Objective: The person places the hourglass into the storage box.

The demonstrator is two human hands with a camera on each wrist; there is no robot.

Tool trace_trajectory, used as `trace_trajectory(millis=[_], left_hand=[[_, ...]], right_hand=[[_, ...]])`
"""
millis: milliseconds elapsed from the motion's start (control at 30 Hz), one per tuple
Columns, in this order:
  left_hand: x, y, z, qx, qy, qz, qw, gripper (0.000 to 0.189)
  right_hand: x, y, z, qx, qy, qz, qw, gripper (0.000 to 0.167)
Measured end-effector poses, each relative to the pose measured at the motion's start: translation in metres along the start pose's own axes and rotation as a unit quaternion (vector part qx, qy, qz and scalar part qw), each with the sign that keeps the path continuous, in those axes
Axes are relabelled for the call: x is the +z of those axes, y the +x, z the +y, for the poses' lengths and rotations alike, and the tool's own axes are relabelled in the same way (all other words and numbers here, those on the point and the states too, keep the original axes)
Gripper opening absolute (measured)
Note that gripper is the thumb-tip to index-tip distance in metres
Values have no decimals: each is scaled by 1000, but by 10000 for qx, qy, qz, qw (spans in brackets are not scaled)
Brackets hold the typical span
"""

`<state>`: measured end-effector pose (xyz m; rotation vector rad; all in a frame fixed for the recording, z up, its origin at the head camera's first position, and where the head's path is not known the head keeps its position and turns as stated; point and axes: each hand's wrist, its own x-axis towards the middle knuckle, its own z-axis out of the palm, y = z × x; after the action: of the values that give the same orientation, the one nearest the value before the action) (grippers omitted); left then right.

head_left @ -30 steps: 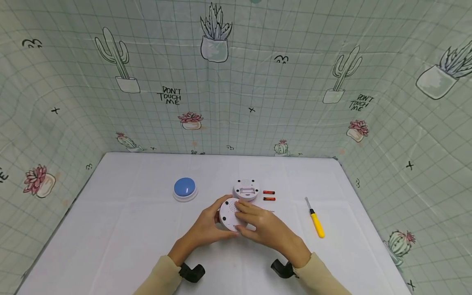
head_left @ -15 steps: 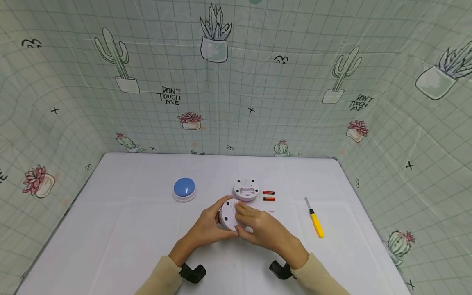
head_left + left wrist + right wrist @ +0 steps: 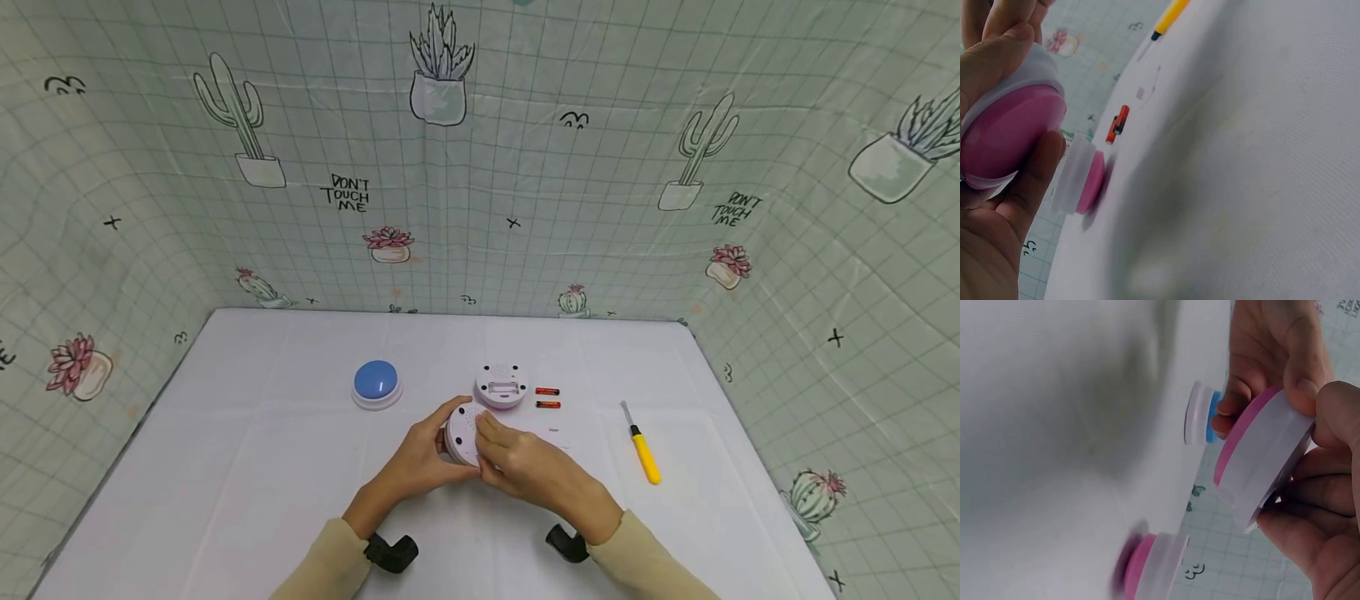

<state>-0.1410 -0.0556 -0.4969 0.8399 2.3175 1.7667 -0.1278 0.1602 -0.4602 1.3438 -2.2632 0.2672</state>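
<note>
My left hand (image 3: 416, 457) grips a white round push button (image 3: 461, 435) with a pink dome, fingers and thumb round its rim. The button is tilted, its back with black feet and speaker holes turned up; the pink dome (image 3: 1016, 134) shows below in the left wrist view. My right hand (image 3: 528, 462) holds the button's right side, thumb at the rim and bent fingertips on the back, covering part of it. Just behind, a second pink-domed button (image 3: 501, 385) lies dome down, its battery compartment uncovered. Two small red-and-black batteries (image 3: 547, 398) lie beside it.
A blue-domed button (image 3: 377, 382) stands dome up at the back left. To the right lies a yellow-handled screwdriver (image 3: 642, 450). A small pale piece (image 3: 1140, 93) lies on the white table (image 3: 247, 467) near the batteries. Patterned cloth (image 3: 510, 167) surrounds the table.
The right fingers have drawn closer together and bent more on the button's back, and the right hand has shifted slightly left. The button has tilted a little; the left hand keeps its grip.
</note>
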Motion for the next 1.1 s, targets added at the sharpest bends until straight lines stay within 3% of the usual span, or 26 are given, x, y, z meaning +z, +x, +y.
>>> trace_trajectory(millis=[433,767,967,1100], left_hand=[[-2,-1,2,-164,273,174,9993,94],[0,0,4,-47,73,54,9999,94],[0,0,6,-57,-166,0,9998,96],[-2,-1,7,-75,-391,-102,9992,98]], right_hand=[[-3,3,-4,-108,-616,-245,9977,38],[-6,-3,-3,213,175,52,9996,32],[-10,-8,4,411,980,92,9943,32],[-11,-10,10,355,1173,277,9921,31]])
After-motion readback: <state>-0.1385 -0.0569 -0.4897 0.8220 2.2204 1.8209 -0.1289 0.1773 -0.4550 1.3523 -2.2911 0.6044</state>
